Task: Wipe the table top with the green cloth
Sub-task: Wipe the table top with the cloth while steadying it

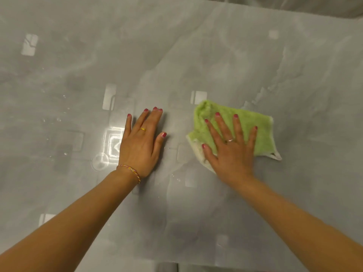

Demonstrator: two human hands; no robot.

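A green cloth (255, 130) with a white edge lies flat on the glossy grey marble table top (196, 55), right of centre. My right hand (233, 148) presses down on the cloth with fingers spread, covering its lower left part. My left hand (142, 142) rests palm down on the bare table, a short gap to the left of the cloth, fingers nearly together. It holds nothing.
Water droplets (59, 119) dot the table at the left. Ceiling lights reflect as bright squares (114, 142) beside my left hand. The table's far edge (294, 12) runs across the top right and the near edge (167, 263) along the bottom.
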